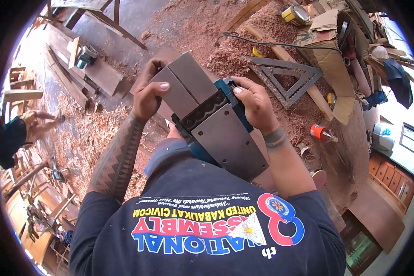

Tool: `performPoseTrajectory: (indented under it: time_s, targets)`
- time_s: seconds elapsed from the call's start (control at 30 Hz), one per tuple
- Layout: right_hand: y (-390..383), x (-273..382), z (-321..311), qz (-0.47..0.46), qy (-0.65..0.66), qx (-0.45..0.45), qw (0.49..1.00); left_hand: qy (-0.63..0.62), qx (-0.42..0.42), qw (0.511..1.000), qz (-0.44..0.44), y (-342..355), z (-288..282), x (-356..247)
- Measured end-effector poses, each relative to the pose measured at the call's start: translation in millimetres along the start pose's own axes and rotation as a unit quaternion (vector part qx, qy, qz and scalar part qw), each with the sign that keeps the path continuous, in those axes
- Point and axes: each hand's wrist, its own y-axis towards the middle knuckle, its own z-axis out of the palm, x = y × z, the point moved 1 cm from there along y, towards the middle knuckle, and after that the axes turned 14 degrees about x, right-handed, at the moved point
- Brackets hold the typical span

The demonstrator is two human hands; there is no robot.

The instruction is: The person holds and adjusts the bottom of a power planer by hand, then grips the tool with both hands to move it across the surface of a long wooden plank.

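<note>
I hold an electric hand planer (225, 138) upside down in front of my chest, its flat grey metal sole facing up toward me. The cutter slot runs across the sole near its middle. My left hand (148, 90) grips the front end of the sole, thumb on top. My right hand (253, 102) grips the blue body at the right side, thumb near the cutter slot. A black cord (271, 43) runs off over the sawdust behind it.
Sawdust and wood shavings cover the floor. A metal triangular square (292, 76) lies right of the planer, a tin can (295, 14) beyond it, an orange can (321, 133) at the right. Planks and another power tool (85, 57) lie upper left. Another person (18, 133) crouches at the far left.
</note>
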Motion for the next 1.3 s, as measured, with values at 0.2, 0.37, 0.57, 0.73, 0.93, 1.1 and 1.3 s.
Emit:
performPoseTrajectory:
  time_s: [0.2,0.37,0.57,0.73,0.93,1.1,1.3]
  targets:
    - [6.9,3.6,4.1,0.026,0.117,-0.005,0.993,-0.037,0.013,0.999,-0.006,10.4,-10.5,7.2]
    - [9.2,1.7,7.4,0.048,0.017,-0.051,0.997,-0.065,0.013,0.998,-0.002,12.4,-6.8,6.1]
    - [7.1,-2.1,2.8,0.049,0.095,-0.026,0.994,-0.066,0.032,0.997,-0.002,16.7,-16.6,10.4]
    - [8.3,3.8,2.1,0.038,0.107,-0.014,0.993,-0.049,0.033,0.998,0.005,22.2,-14.6,9.6]
    - [9.6,4.7,3.1,0.052,0.140,-0.008,0.989,-0.026,0.034,0.999,0.000,27.5,-10.7,7.9]
    - [12.1,-2.7,-5.6,0.065,0.039,-0.064,0.995,-0.021,0.030,0.999,0.014,32.9,-6.1,12.2]
    - [16.1,-5.8,-1.1,0.060,0.053,-0.074,0.994,0.003,0.047,0.999,-0.005,35.8,-17.9,15.6]
